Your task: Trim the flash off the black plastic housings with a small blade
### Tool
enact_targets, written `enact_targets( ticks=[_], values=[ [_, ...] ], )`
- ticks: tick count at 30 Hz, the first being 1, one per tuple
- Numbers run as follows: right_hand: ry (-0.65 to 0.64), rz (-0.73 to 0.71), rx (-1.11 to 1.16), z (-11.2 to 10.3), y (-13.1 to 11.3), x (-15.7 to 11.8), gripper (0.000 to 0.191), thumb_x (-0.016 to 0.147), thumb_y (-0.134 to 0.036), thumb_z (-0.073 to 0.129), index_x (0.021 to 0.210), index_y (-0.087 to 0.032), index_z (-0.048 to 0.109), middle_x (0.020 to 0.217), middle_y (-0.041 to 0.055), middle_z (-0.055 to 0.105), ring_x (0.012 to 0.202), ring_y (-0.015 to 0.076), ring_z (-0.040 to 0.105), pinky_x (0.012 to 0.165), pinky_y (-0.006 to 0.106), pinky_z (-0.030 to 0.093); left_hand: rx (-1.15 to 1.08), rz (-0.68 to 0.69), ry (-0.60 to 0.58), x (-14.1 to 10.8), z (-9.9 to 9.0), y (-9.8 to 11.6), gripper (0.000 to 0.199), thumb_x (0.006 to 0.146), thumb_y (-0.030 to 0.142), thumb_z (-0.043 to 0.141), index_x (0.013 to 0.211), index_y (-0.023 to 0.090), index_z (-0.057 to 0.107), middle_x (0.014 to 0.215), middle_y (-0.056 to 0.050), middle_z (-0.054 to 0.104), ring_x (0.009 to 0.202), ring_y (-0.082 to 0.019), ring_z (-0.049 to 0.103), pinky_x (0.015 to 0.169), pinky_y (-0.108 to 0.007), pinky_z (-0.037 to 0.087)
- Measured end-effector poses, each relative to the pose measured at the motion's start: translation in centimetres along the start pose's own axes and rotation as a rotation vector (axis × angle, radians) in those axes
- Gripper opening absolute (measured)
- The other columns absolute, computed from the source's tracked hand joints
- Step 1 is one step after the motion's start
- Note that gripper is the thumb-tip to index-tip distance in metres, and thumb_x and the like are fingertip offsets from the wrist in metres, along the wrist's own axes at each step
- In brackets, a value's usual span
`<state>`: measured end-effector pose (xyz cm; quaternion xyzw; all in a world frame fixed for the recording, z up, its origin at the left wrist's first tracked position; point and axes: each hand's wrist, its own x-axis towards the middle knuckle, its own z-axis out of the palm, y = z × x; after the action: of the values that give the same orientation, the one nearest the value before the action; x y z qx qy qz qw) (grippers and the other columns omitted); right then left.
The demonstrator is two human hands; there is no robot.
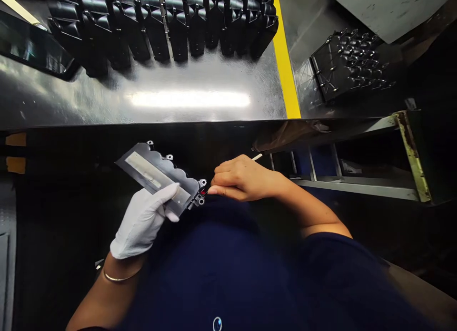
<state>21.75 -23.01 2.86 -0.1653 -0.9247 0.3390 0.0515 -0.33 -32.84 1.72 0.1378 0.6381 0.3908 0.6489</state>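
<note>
A dark moulded part (160, 165) with a scalloped edge, small metal-ringed lugs and a pale strip along its face is held tilted below the table edge. My left hand (143, 221), in a white glove, grips its lower side with the thumb over the strip. Bare and closed, my right hand (241, 179) is at the part's right end, fingertips beside the lugs. A thin tool (257, 157) with a pale end sticks out behind its knuckles, and a small red spot shows near the fingertips. The hand hides most of the tool.
Across the metal table (193, 79) stands a row of black moulded parts (178, 26). A yellow tape line (286, 60) crosses the tabletop. Right of it is another stack of black parts (339, 64). A dark glossy panel (34, 43) lies at left; a metal frame (357, 186) stands at right.
</note>
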Motion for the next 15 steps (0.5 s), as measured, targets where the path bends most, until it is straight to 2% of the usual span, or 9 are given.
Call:
enact_targets(
  ticks=[3,5,9,13,15],
  values=[
    [0.022,0.020,-0.113,0.4,-0.1,0.2,0.049,0.104,-0.044,0.037,0.073,-0.016,0.061,0.066,0.0024,0.060,0.059,0.0114,0.051,0.057,0.027,0.027,0.033,-0.034,-0.072,0.1,0.3,0.4,0.021,0.069,0.035,0.081,0.069,0.015,0.076,0.061,-0.004,0.069,0.045,-0.013,0.052,0.038,-0.023,0.042],
    [0.023,0.033,-0.138,0.7,-0.1,0.3,0.050,0.104,-0.046,0.037,0.070,-0.016,0.060,0.062,0.0014,0.058,0.055,0.0109,0.047,0.056,0.028,0.025,0.074,-0.041,-0.077,0.1,0.4,0.5,0.024,0.069,0.036,0.082,0.062,0.015,0.073,0.053,-0.003,0.064,0.041,-0.011,0.047,0.039,-0.022,0.042],
    [0.007,0.079,-0.159,1.0,-0.1,0.5,0.049,0.103,-0.045,0.038,0.069,-0.016,0.059,0.061,0.0012,0.057,0.053,0.0105,0.044,0.055,0.028,0.022,0.062,-0.053,-0.088,-0.1,0.4,0.0,0.023,0.073,0.037,0.080,0.080,0.015,0.079,0.061,-0.005,0.069,0.047,-0.014,0.053,0.039,-0.022,0.043],
    [-0.084,0.118,-0.115,0.5,-0.2,0.6,0.049,0.103,-0.044,0.040,0.068,-0.016,0.058,0.061,0.0013,0.058,0.052,0.0102,0.045,0.055,0.028,0.021,0.020,-0.027,-0.114,-0.1,0.1,-0.5,0.033,0.078,0.037,0.078,0.104,0.017,0.077,0.074,-0.004,0.074,0.050,-0.012,0.056,0.040,-0.019,0.043],
    [-0.127,0.127,-0.070,0.3,-0.1,0.6,0.049,0.103,-0.044,0.041,0.068,-0.016,0.059,0.061,0.0013,0.059,0.053,0.0102,0.046,0.055,0.028,0.022,0.010,-0.039,-0.128,-0.1,0.0,-0.5,0.035,0.079,0.037,0.078,0.106,0.017,0.076,0.077,-0.005,0.075,0.053,-0.012,0.059,0.040,-0.018,0.043]
  ],
)
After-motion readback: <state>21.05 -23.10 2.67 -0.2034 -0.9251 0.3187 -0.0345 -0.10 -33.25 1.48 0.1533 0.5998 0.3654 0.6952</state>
